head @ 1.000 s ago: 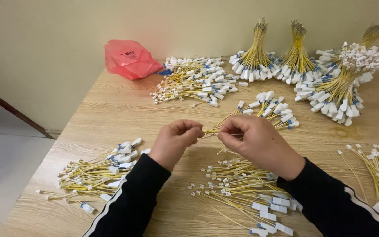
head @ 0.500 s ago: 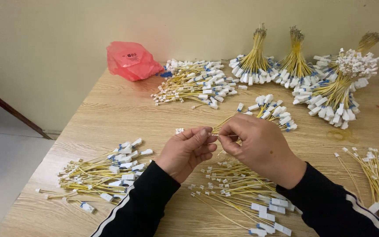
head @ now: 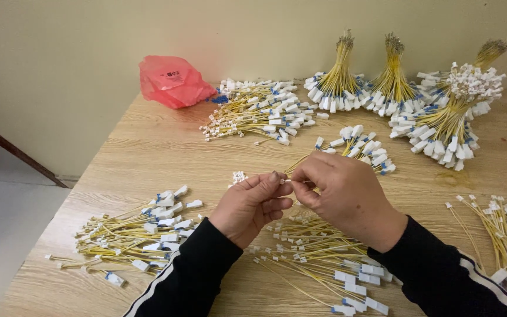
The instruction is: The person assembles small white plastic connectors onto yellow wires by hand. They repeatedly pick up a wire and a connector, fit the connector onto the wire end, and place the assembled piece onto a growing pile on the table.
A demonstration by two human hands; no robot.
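My left hand (head: pixel 252 204) and my right hand (head: pixel 342 195) meet above the wooden table (head: pixel 148 152), fingertips pinched together. Between them runs a thin yellow wire (head: pixel 296 165) that slants up to the right. A small white connector (head: pixel 239 176) sticks out just left of my left thumb. Whether it is joined to the wire I cannot tell. Under my wrists lies a loose pile of yellow wires with white plugs (head: pixel 318 258).
Another loose wire pile (head: pixel 142 229) lies at the left, one at the right edge (head: pixel 503 229), one at the back (head: pixel 265 111), a small one (head: pixel 359 147) past my hands. Tied upright bundles (head: pixel 391 79) stand along the wall. A red plastic bag (head: pixel 171 81) sits back left.
Both hands have dropped slightly toward me and stayed pinched together on the wire. The white connector now shows left of my left thumb.
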